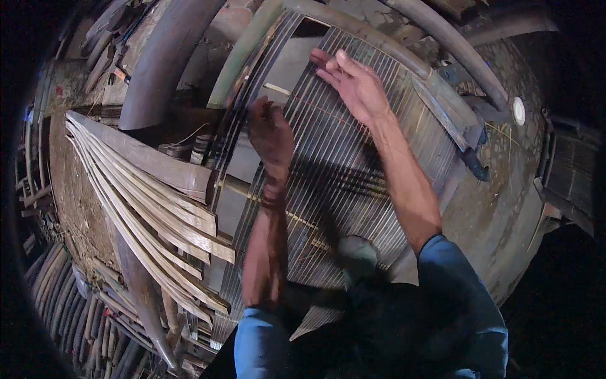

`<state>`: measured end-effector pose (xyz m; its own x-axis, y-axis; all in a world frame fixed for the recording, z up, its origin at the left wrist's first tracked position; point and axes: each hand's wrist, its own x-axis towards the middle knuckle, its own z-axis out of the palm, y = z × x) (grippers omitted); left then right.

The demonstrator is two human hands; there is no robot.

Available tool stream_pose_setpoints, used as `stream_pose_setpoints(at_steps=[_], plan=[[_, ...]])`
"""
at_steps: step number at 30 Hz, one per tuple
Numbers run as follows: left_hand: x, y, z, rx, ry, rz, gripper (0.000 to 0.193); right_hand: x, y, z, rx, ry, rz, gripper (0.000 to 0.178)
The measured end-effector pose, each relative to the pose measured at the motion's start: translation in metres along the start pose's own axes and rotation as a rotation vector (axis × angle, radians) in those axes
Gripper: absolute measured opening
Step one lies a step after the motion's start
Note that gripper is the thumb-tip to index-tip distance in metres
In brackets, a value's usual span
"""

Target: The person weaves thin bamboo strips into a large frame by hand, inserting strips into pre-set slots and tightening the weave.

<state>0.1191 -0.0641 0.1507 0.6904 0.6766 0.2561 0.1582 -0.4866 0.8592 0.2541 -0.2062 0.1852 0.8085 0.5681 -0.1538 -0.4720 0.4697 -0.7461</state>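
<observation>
A wide panel of thin, parallel strips, bamboo by the look of it, lies in front of me, with cross ties running over it. Above its far part is my right hand, palm partly turned up and fingers stretched out, with nothing visible in them. My left hand is over the panel's left side, beside a gap between the strips. Its fingers are bent and smeared by motion, so I cannot make out whether they hold anything. A short pale piece lies across the gap just beyond that hand.
Pale split lengths fan out at the left, beside a broad curved slat. Thick poles stand at the far left. A long flat blade-like tool lies on the panel's right edge. Many dark poles are stacked at lower left.
</observation>
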Motion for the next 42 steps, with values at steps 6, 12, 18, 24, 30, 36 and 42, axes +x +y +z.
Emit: stream_pose_setpoints(at_steps=[6, 12, 18, 24, 30, 36, 42], plan=[[0.036, -0.024, 0.020, -0.169, -0.427, -0.739, 0.034, -0.002, -0.001, 0.004, 0.091, -0.021, 0.048, 0.035], [0.030, -0.064, 0.021, -0.225, -0.432, -0.720, 0.040, 0.006, 0.000, 0.013, 0.231, -0.109, 0.054, 0.039], [0.017, -0.041, 0.025, 0.061, -0.554, -0.132, 0.052, 0.004, -0.004, 0.003, 0.224, -0.121, 0.027, 0.038], [0.008, -0.073, 0.013, 0.210, -0.408, -0.040, 0.053, -0.073, 0.012, 0.047, -0.378, -0.076, 0.046, 0.031], [0.024, -0.049, 0.006, 0.176, -0.547, -0.086, 0.044, -0.093, 0.007, 0.029, -0.401, -0.042, -0.066, 0.031], [-0.022, -0.048, -0.063, 1.167, -0.367, 0.361, 0.039, -0.160, -0.065, -0.047, -0.982, 0.109, 0.129, 0.032], [-0.006, -0.075, -0.133, 0.878, -0.326, 0.316, 0.044, -0.252, -0.106, -0.106, -2.230, -0.102, 0.586, 0.032]])
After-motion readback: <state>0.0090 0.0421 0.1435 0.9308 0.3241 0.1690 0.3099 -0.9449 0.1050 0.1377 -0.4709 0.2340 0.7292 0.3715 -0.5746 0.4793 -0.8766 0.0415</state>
